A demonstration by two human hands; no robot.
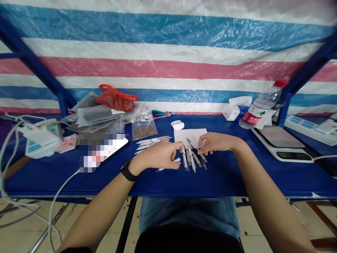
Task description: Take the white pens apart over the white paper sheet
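Observation:
Over the blue table my left hand is curved, with thumb and index finger apart. A white pen runs beneath its thumb; no grip on it shows. My right hand bends over the right side of a fanned bunch of pens. Its thumb and index finger are slightly apart beside a dark pen, and I cannot make out whether they touch it. These pens are white, grey and black, partly lying on a white paper sheet. More white pens lie behind my left hand.
A white earbud case stands behind the paper. Leftward are a phone on a cable, bags of brown bits, a red bag and a power strip. To the right are a water bottle and a scale.

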